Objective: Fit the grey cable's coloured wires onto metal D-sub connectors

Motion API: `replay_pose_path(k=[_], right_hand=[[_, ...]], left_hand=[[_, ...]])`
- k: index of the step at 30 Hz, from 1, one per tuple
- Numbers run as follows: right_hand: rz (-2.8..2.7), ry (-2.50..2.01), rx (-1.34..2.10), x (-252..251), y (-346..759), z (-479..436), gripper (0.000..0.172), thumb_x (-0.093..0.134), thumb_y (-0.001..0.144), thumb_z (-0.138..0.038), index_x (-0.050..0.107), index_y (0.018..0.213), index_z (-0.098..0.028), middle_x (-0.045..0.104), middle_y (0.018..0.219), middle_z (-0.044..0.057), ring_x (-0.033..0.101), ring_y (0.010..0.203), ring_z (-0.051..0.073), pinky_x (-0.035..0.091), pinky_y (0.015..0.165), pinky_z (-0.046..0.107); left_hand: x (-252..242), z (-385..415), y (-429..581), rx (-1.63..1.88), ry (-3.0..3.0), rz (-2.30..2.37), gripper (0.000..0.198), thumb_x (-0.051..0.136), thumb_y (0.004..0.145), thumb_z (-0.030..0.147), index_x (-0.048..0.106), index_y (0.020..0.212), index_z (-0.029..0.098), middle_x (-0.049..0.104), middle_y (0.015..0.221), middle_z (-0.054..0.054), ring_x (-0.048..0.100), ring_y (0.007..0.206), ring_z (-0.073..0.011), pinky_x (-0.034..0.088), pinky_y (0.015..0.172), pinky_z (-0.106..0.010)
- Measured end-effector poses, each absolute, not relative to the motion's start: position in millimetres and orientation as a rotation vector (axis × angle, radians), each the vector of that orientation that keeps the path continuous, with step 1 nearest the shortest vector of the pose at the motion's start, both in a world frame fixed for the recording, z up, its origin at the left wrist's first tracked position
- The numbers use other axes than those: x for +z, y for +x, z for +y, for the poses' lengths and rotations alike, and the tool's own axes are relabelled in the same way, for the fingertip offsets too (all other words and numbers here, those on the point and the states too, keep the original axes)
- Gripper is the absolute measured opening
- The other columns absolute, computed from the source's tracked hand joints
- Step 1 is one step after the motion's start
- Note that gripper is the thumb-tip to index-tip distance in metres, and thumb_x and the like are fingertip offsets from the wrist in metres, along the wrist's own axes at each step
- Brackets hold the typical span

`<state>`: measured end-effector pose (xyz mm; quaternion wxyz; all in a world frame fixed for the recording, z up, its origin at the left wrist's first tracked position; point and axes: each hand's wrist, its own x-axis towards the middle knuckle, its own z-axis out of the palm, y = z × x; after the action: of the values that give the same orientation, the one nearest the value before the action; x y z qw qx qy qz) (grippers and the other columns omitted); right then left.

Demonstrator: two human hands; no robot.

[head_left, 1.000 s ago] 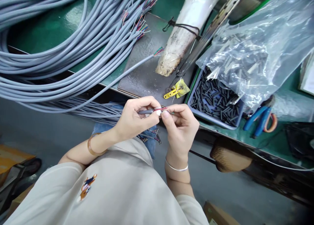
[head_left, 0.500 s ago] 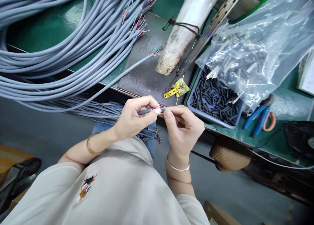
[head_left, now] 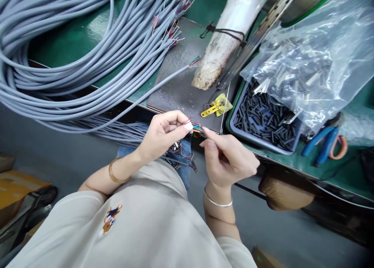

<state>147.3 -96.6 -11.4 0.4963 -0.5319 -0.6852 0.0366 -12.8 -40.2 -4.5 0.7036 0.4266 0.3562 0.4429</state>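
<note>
My left hand (head_left: 165, 133) pinches the end of a grey multicore cable between thumb and fingers. Thin coloured wires (head_left: 196, 128) fan out of it past the fingertips, with red strands sticking up, and a small white piece (head_left: 188, 126) shows at the pinch. On the right, my right hand (head_left: 229, 157) has its index finger stretched to the wire tips, the thumb slightly below and the other fingers curled in. A thin white strand (head_left: 225, 104) rises from behind this hand; what the curled fingers hold, if anything, is hidden. Connectors on cable ends (head_left: 187, 157) lie over my lap.
Bundled grey cables (head_left: 87, 77) cover the bench's left side. A dark plate (head_left: 175, 81) bears a yellow clip-like piece (head_left: 212, 109) and a wrapped white roll (head_left: 219, 50). To the right are a bin of black sleeves (head_left: 263, 146), a clear bag (head_left: 315, 73) and blue-handled pliers (head_left: 324, 143).
My right hand has drawn back slightly to the right, its index finger now stretched out and its thumb off the wires. The white strand has shifted right too. The whole view has shifted a little.
</note>
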Motion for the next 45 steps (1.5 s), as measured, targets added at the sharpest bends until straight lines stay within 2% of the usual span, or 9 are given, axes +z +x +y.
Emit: replay_pose_path(k=[12,17,21,30,33,37,41,43,45], right_hand=[[-1.706,-1.226,-0.027,-15,151,-100,0.035,0.065,0.093,-0.018,0.072,0.125,-0.032,0.073,0.069,-0.004,0.063,0.052,0.011,0.049,0.051,0.025],[-1.619,-1.221,0.029,-11,148,-100,0.033,0.064,0.094,-0.020,0.074,0.123,-0.034,0.074,0.071,-0.002,0.066,0.052,0.014,0.048,0.047,0.028],[-1.618,-1.231,-0.025,-12,149,-101,0.035,0.067,0.093,-0.022,0.074,0.125,-0.036,0.064,0.058,-0.004,0.058,0.047,0.012,0.043,0.045,0.028],[-1.693,-1.301,-0.047,-3,144,-109,0.019,0.066,0.094,-0.029,0.078,0.108,-0.031,0.056,0.053,-0.004,0.045,0.044,0.011,0.039,0.047,0.029],[-1.698,-1.303,0.008,2,140,-108,0.020,0.069,0.092,-0.023,0.077,0.110,-0.030,0.060,0.059,-0.004,0.047,0.048,0.010,0.039,0.050,0.027],[-1.683,-1.355,0.252,5,135,-103,0.018,0.073,0.090,-0.020,0.075,0.106,-0.027,0.065,0.066,-0.004,0.048,0.050,0.009,0.038,0.051,0.026],[-1.687,-1.454,0.391,4,133,-96,0.018,0.075,0.089,-0.030,0.072,0.105,-0.023,0.069,0.077,-0.002,0.055,0.057,0.010,0.045,0.057,0.026],[-1.711,-1.509,0.372,3,133,-94,0.020,0.075,0.090,-0.033,0.071,0.105,-0.022,0.070,0.080,-0.001,0.062,0.064,0.011,0.048,0.061,0.025],[-1.745,-1.529,0.343,2,135,-93,0.022,0.073,0.091,-0.032,0.070,0.110,-0.021,0.072,0.083,0.000,0.064,0.069,0.012,0.048,0.063,0.024]], left_hand=[[-25,-27,-22,0.848,0.759,0.637,0.037,0.086,0.071,0.040,0.057,0.075,0.017,0.047,0.065,0.005,0.025,0.045,-0.0003,0.014,0.042,-0.020],[-45,-22,-33,0.764,0.671,0.488,0.052,0.088,0.063,0.050,0.048,0.061,0.017,0.047,0.062,0.004,0.030,0.038,-0.0002,0.019,0.037,-0.021],[-61,-22,-40,0.699,0.701,0.475,0.071,0.088,0.048,0.067,0.035,0.050,0.019,0.039,0.053,0.005,0.027,0.034,-0.0018,0.022,0.033,-0.023],[-63,-24,-47,0.647,0.720,0.565,0.076,0.087,0.039,0.072,0.032,0.046,0.020,0.039,0.050,0.004,0.028,0.030,-0.0037,0.022,0.031,-0.026],[-60,-24,-48,0.666,0.744,0.555,0.071,0.086,0.047,0.071,0.037,0.050,0.019,0.041,0.053,0.004,0.030,0.033,-0.0036,0.023,0.033,-0.025],[-48,-27,-44,0.776,0.883,0.603,0.046,0.083,0.071,0.054,0.056,0.066,0.017,0.054,0.068,0.001,0.037,0.044,-0.0034,0.030,0.041,-0.021],[-33,-36,-39,0.969,1.209,0.730,0.023,0.079,0.082,0.038,0.070,0.080,0.017,0.061,0.102,-0.009,0.061,0.091,-0.0152,0.048,0.064,-0.021],[-27,-41,-37,0.982,1.328,0.794,0.019,0.075,0.086,0.035,0.071,0.081,0.017,0.061,0.107,-0.012,0.059,0.112,-0.0225,0.050,0.070,-0.023],[-23,-44,-34,0.963,1.398,0.837,0.018,0.070,0.089,0.033,0.070,0.081,0.017,0.061,0.109,-0.013,0.059,0.112,-0.0232,0.049,0.067,-0.022]])
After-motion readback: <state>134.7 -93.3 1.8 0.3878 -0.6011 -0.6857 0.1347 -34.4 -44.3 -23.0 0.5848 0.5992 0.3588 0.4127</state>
